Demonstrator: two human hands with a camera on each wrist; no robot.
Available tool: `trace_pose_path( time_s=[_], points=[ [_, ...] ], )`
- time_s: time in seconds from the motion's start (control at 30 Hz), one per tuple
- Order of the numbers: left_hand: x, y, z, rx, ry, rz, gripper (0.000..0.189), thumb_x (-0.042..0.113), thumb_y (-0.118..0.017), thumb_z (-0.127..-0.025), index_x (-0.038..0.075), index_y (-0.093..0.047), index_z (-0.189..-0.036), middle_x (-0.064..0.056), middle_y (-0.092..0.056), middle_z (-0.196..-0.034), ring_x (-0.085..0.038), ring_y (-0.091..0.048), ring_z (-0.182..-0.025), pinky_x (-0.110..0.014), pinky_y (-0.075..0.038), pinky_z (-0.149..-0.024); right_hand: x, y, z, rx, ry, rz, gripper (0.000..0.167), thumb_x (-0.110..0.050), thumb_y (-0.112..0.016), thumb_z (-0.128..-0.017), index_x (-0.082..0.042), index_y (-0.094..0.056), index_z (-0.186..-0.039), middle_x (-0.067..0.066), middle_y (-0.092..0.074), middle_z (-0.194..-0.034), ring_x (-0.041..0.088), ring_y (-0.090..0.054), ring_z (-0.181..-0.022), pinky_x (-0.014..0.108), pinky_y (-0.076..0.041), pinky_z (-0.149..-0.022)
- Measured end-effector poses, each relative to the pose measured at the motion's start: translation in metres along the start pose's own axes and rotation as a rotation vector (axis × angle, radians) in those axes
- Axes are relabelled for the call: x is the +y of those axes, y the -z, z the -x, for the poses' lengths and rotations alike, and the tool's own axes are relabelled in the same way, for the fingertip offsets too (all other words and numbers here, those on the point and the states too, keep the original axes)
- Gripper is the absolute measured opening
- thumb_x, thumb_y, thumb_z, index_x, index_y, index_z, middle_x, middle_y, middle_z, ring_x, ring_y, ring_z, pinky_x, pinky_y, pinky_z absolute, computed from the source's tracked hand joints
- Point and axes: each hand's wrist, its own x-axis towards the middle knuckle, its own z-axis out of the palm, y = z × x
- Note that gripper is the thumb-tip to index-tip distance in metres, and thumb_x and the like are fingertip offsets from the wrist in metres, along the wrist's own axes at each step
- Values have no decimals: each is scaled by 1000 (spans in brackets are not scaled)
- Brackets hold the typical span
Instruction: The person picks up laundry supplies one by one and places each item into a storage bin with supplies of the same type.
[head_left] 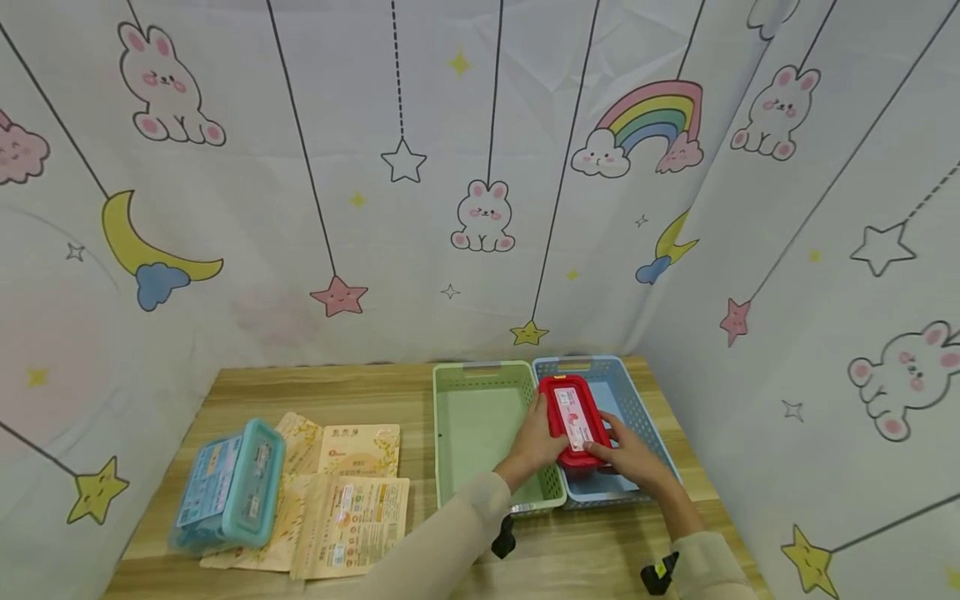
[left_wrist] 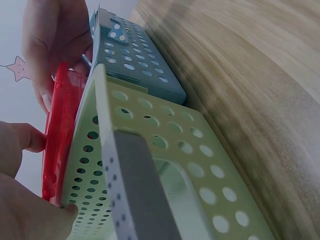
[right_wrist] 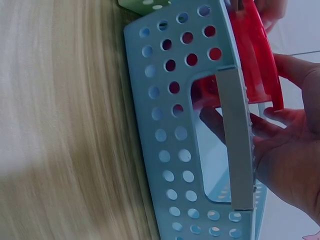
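A red lidded box (head_left: 573,417) with a pink-and-white label lies tilted over the left side of the blue basket (head_left: 617,393). My left hand (head_left: 534,437) grips its left side, thumb on the lid. From the near right, my right hand (head_left: 633,454) holds it with the thumb on top and fingers reaching underneath. In the right wrist view, some of those fingers (right_wrist: 262,127) show behind the basket's grey handle strip. The green basket (head_left: 476,433) stands right beside the blue one, and in the left wrist view the red box (left_wrist: 62,135) overlaps its rim.
On the left of the wooden table (head_left: 300,387), a teal-lidded clear box (head_left: 258,483) leans on several beige printed pouches (head_left: 360,521). A white curtain (head_left: 420,275) printed with rabbits and stars hangs behind and along the sides.
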Motion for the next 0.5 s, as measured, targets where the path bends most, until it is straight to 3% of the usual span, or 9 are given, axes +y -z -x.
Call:
trace_pose_path(
  time_s=[0.27, 0.5],
  points=[
    [-4, 1, 1, -9, -6, -55, 91, 14, -74, -92, -7, -24, -164, -21, -25, -173, -35, -37, -153, -47, -42, -118, -7, -7, 4, 38, 6, 55, 82, -29, -73, -101, 0, -28, -163, 30, -52, -147, 29, -67, -109, 47, -63, -88],
    [1, 10, 3, -84, -27, -95, 89, 18, -73, -97, -9, -21, -164, -23, -22, -173, -36, -35, -155, -47, -39, -120, -14, -6, 6, 31, -13, 67, 82, -28, -71, -103, 1, -25, -163, 32, -48, -150, 34, -65, -117, 48, -62, -90]
  ],
)
